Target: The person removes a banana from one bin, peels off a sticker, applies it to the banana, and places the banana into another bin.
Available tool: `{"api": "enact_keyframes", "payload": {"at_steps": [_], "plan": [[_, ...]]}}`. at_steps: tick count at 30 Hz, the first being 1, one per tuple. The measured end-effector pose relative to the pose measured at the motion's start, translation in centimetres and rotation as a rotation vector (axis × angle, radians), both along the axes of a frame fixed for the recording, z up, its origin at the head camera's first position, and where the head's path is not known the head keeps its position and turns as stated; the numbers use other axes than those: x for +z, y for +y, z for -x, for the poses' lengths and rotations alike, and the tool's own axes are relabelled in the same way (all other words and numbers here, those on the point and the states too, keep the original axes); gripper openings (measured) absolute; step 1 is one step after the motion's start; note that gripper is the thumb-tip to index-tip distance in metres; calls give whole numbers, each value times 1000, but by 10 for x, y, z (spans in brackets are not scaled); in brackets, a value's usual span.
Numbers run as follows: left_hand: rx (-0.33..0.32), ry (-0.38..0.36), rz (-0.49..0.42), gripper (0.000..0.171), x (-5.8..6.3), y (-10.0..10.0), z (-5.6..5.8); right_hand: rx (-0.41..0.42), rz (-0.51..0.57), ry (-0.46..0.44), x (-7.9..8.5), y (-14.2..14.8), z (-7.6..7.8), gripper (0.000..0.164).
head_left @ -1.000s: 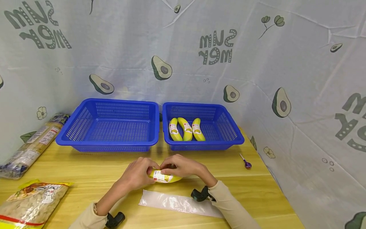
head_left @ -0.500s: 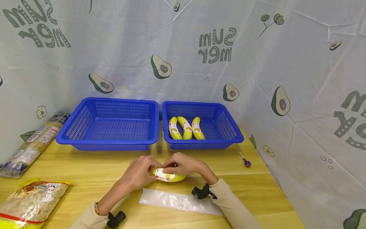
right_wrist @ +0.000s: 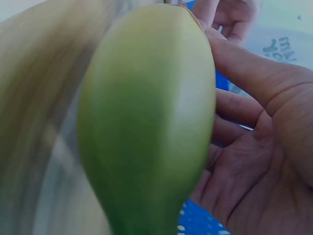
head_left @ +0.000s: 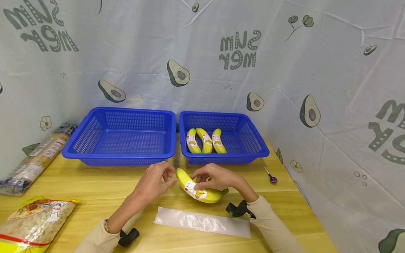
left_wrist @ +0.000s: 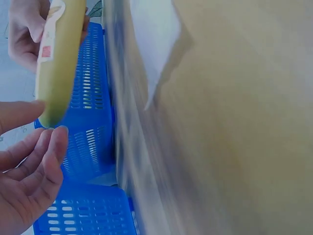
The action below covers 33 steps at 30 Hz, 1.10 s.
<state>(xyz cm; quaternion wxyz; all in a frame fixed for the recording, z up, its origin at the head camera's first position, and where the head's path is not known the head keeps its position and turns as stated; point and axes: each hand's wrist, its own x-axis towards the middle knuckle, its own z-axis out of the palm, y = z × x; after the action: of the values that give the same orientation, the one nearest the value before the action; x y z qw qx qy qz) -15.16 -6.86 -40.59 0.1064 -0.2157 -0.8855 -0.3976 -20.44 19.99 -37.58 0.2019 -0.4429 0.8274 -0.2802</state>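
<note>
My right hand (head_left: 218,176) grips a yellow banana (head_left: 211,198) with a white label round its middle, held tilted over the wooden table. Thumb and fingers lie on opposite sides of it. In the right wrist view its greenish stem end (right_wrist: 146,147) fills the middle. My left hand (head_left: 154,181) is just left of the banana's far tip, its fingers loosely bent and parted. The left wrist view has the left thumb and fingertips close around that tip; whether the thumb touches it I cannot tell. On the table in front lies a flat, shiny whitish strip (head_left: 202,222).
Two blue baskets stand at the back: the left basket (head_left: 118,156) and the right basket (head_left: 227,156), which holds three labelled bananas (head_left: 206,141). A lollipop (head_left: 272,179) lies at right. At left are a long clear package (head_left: 39,159) and a bag (head_left: 38,221).
The right hand has moved right with the banana, which has turned so its left tip points up and away. The left hand has come off the banana, its fingers now parted.
</note>
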Motion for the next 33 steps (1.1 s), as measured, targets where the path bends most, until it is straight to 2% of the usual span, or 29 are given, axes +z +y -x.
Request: {"api": "enact_keyframes", "payload": {"at_steps": [4, 10, 13, 16, 21, 33], "plan": [[-18, -13, -54, 11, 4, 6, 7, -31, 7, -7, 11, 9, -4, 36], [-22, -57, -112, 14, 11, 15, 13, -73, 59, -18, 26, 17, -6, 39], [-3, -110, -175, 18, 13, 22, 18, -114, 93, -41, 35, 23, -6, 39], [23, -197, -281, 23, 13, 30, 23, -171, 114, -37, 45, 30, -3, 41], [48, -305, -448, 28, 14, 42, 31, -271, 112, 21, 62, 38, 7, 45], [126, -332, -588, 25, 12, 56, 36, -422, 117, 15, 88, 54, 48, 48]]}}
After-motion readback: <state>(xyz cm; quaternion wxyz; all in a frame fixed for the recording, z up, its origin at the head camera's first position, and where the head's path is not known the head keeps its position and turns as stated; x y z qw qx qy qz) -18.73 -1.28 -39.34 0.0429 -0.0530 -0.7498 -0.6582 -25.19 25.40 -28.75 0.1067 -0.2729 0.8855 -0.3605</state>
